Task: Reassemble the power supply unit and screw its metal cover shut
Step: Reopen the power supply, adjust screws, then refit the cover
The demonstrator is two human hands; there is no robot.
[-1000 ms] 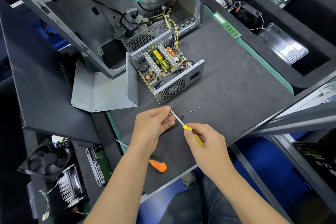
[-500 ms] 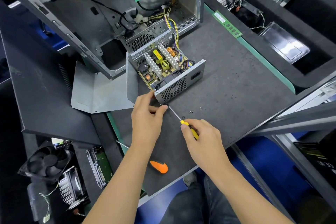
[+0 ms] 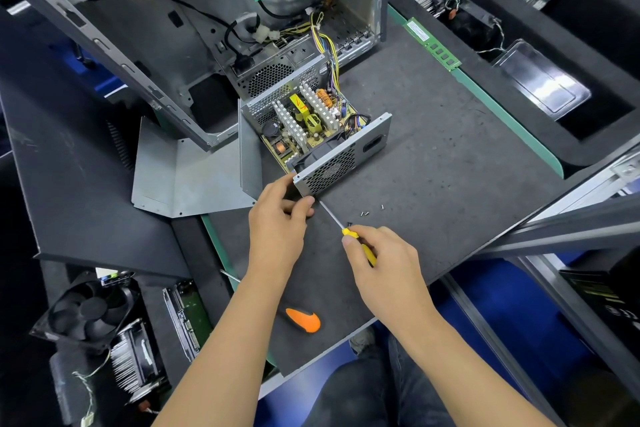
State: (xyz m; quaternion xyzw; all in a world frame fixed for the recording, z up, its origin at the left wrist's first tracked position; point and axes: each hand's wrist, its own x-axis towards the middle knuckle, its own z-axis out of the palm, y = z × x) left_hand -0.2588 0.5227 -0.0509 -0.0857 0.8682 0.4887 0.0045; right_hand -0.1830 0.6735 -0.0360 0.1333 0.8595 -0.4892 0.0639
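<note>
Here your left hand (image 3: 277,218) pinches at the near lower corner of the open power supply unit (image 3: 320,135), while your right hand (image 3: 379,262), fingers curled round the yellow screwdriver (image 3: 349,234), aims its shaft up-left into that corner.

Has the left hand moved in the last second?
Yes. The left hand went up the mat to the power supply unit's near corner.

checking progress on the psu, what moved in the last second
Both hands moved forward from mid-mat to the power supply unit: the left hand now grips its near corner, and the right hand has brought the yellow screwdriver tip there. The metal cover, loose screws and orange screwdriver stayed put.
</note>
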